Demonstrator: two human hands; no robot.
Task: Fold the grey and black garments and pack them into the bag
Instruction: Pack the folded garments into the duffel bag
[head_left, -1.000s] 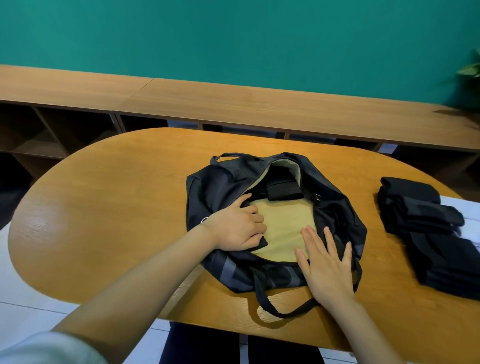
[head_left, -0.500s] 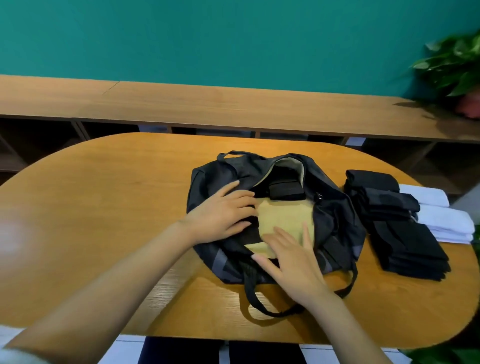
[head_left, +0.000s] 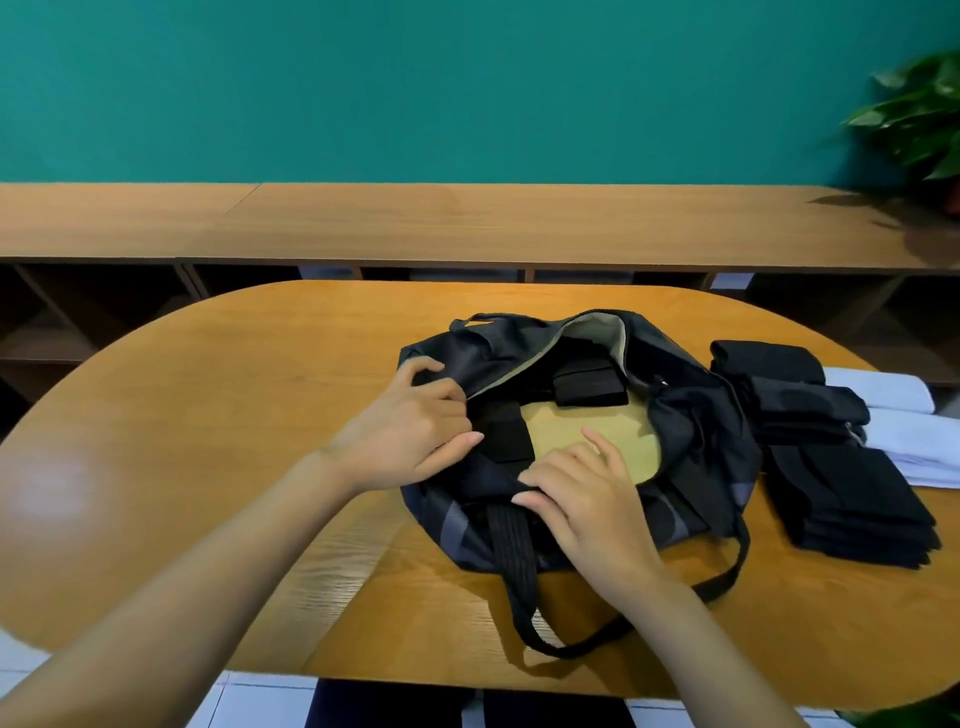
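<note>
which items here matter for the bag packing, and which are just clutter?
Job:
bag, held by left hand and right hand
black stack beside the bag
folded black piece inside the bag

Lying about:
white cloths
plant
shelf

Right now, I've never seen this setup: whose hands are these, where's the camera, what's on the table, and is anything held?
No machine here: a person's bare hands, filmed by one camera worn on the head, looking down. On the wooden table lies an open dark bag with a folded black piece inside. Right of it sits a stack of folded black garments, white folded cloth beyond. The left hand grips the bag's left rim; the right hand has its fingers curled over the near rim.
</note>
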